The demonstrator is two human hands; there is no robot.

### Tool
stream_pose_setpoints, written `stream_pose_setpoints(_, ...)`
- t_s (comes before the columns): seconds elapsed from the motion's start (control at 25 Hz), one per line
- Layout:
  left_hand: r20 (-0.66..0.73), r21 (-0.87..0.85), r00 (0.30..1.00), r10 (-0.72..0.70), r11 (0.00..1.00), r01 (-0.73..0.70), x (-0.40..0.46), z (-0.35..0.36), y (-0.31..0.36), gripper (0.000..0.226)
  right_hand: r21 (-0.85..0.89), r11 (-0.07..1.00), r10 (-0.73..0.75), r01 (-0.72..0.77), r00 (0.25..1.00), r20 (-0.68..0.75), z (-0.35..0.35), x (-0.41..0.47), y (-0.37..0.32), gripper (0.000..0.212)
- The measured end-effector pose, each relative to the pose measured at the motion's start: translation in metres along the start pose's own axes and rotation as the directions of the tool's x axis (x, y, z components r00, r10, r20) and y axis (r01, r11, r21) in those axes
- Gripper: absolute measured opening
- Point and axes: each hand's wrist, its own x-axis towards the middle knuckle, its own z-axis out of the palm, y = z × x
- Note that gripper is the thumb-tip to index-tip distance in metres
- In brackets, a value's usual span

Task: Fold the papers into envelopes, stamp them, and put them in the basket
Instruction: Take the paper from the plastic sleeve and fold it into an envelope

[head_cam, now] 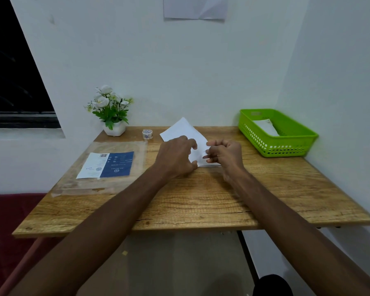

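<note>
A white paper (185,130), partly folded, lies on the wooden table (201,199) near its middle back, its far corner lifted. My left hand (176,155) rests on the paper's left side with curled fingers gripping its edge. My right hand (224,153) pinches the paper's right edge between thumb and fingers. A green plastic basket (286,144) stands at the table's back right with a white folded envelope (266,127) inside. A small roll of patterned sticker tape (147,134) sits behind and to the left of the paper.
A clear plastic packet with a blue and white label (107,165) lies on the table's left half. A white pot of white flowers (111,112) stands at the back left. A sheet of paper (194,7) hangs on the wall above.
</note>
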Motion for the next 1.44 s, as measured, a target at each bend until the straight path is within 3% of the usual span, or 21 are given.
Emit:
stream_pose_setpoints(0.08,-0.004,0.025,0.999,-0.037,0.999,0.037,0.001,0.004,0.004,0.031,0.056,0.998,0.033,-0.033,0.999,-0.003,0.000,0.000,0.000,0.017)
stream_pose_setpoints(0.16,-0.003,-0.011,0.987,-0.161,0.987,0.161,0.000,0.007,0.007,0.021,0.154,0.982,0.109,-0.107,0.994,-0.008,0.001,0.000,0.001,0.015)
stream_pose_setpoints(0.24,-0.001,-0.084,0.963,-0.271,0.959,0.270,0.001,0.010,0.007,0.018,0.190,0.970,0.155,-0.152,0.988,-0.003,0.001,0.001,0.002,0.015)
stream_pose_setpoints(0.36,-0.074,-0.099,0.945,-0.317,0.946,0.310,0.003,0.009,0.005,0.022,0.167,0.974,0.153,-0.155,0.988,0.020,0.002,0.002,0.004,0.016)
stream_pose_setpoints(0.48,-0.154,-0.051,0.952,-0.266,0.964,0.261,0.005,0.007,0.002,0.025,0.119,0.984,0.132,-0.134,0.991,0.028,0.004,0.002,0.005,0.016)
stream_pose_setpoints(0.6,-0.182,0.041,0.975,-0.129,0.989,0.139,0.004,0.006,0.003,0.018,0.016,0.997,0.081,-0.081,0.997,0.002,0.004,0.003,0.006,0.015)
stream_pose_setpoints(0.8,-0.172,0.106,0.984,0.049,0.994,-0.031,-0.002,-0.001,0.012,0.017,-0.094,0.995,-0.035,0.038,0.999,0.033,0.008,-0.005,0.006,0.043)
stream_pose_setpoints(1.0,-0.255,0.026,0.967,0.010,1.000,-0.003,-0.006,-0.007,0.016,0.013,-0.057,0.997,-0.041,0.047,0.994,0.098,0.007,-0.007,0.004,0.053)
stream_pose_setpoints(1.28,-0.256,-0.052,0.966,0.045,0.997,-0.060,-0.008,-0.008,0.017,0.025,-0.152,0.988,0.066,-0.035,0.977,0.205,0.008,-0.005,0.010,0.019)
stream_pose_setpoints(1.44,-0.244,-0.134,0.969,0.029,0.989,-0.063,-0.002,-0.006,0.005,0.033,-0.191,0.978,-0.037,0.081,0.974,0.222,0.003,0.000,0.001,0.018)
